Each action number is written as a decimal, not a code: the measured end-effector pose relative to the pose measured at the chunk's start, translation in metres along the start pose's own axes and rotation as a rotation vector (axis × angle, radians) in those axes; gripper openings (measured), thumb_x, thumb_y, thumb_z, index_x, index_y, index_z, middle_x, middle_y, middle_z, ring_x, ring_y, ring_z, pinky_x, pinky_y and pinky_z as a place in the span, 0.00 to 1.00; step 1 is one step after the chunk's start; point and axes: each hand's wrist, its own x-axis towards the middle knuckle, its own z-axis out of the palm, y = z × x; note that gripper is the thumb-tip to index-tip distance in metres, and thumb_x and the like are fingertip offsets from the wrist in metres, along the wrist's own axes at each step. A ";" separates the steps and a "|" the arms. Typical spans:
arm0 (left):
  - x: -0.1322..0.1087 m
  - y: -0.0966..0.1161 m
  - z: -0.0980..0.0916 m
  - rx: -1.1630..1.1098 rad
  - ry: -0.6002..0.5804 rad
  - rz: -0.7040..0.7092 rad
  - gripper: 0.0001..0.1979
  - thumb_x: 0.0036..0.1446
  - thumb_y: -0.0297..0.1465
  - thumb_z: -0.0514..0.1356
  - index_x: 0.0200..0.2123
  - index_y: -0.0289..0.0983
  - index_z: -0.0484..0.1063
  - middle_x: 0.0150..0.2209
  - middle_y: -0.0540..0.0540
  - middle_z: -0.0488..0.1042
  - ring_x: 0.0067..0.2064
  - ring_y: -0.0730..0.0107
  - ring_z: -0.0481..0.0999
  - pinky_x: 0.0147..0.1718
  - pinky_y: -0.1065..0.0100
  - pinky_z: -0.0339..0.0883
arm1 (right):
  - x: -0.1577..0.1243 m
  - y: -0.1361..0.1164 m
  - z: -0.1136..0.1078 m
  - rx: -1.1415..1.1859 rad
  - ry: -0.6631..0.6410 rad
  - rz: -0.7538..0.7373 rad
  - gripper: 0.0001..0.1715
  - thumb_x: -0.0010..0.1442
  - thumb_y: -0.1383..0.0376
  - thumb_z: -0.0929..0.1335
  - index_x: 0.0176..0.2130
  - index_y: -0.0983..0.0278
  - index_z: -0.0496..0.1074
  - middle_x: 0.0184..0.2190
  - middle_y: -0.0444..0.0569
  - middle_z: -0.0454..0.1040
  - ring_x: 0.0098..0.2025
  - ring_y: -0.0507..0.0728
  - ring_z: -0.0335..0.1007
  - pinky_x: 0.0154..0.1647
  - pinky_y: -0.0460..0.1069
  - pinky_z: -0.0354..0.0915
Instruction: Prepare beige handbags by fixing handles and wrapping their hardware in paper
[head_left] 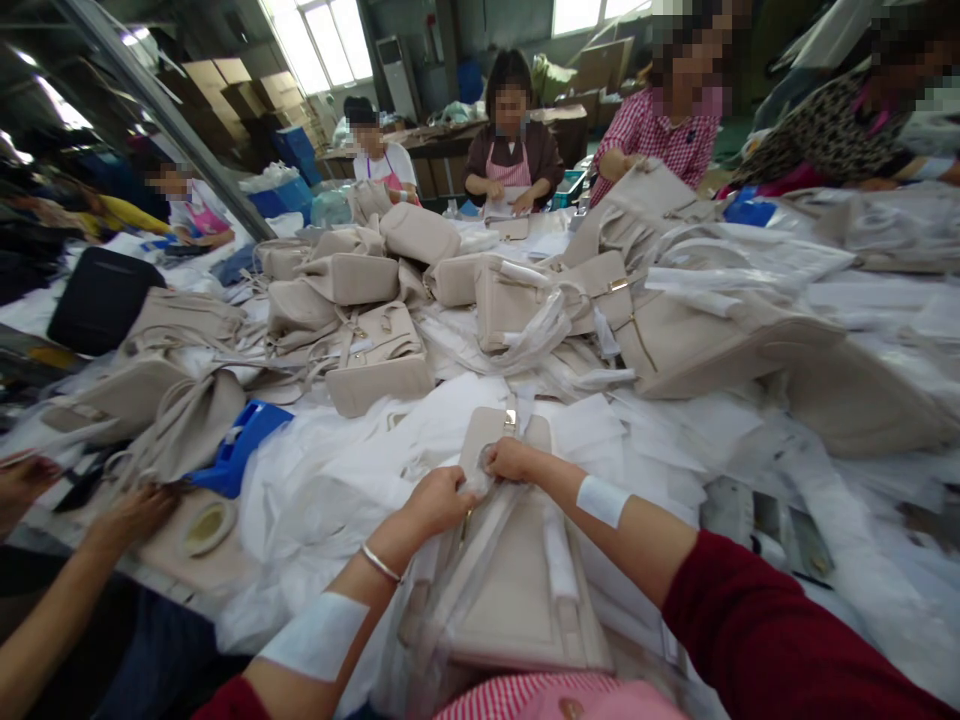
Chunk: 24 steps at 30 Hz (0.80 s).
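Observation:
A beige handbag point(517, 590) lies in front of me, its base toward my body. Clear plastic film point(480, 545) runs over its left part up to my fingers. My left hand point(448, 495) is closed, pinching the film near the bag's upper edge. Just beside it, my right hand point(511, 460) is closed on a bunched, see-through bit of the same film. Beyond my fingers lies a beige flap with a gold-coloured clasp point(511, 417). A white wrapped strip point(559, 555), likely a covered handle, lies along the bag's right side.
Many beige handbags point(379, 355) are heaped across the table, with white paper point(592, 435) among them. At left are a blue tape dispenser point(244, 445), a tape roll point(208, 527) and a co-worker's hand point(142, 515). Several people work across the table; a large bag point(757, 345) lies right.

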 end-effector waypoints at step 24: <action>-0.001 -0.002 -0.019 -0.117 -0.112 -0.099 0.12 0.45 0.38 0.63 0.30 0.35 0.77 0.26 0.47 0.78 0.28 0.65 0.74 0.26 0.69 0.60 | -0.038 -0.010 -0.016 -0.017 0.195 -0.177 0.28 0.56 0.65 0.68 0.57 0.54 0.68 0.48 0.50 0.74 0.46 0.59 0.73 0.44 0.50 0.67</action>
